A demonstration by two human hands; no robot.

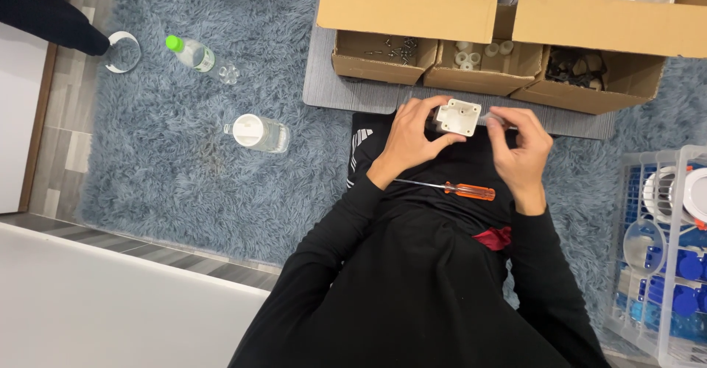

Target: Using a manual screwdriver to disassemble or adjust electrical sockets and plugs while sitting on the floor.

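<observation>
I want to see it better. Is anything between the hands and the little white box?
No. The left hand already holds the white box, and the right hand sits beside it with nothing visible between.

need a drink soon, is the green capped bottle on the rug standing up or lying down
Lying down. The green-capped bottle rests on its side on the blue rug, cap pointing toward the upper left, its full length showing from above.
</observation>
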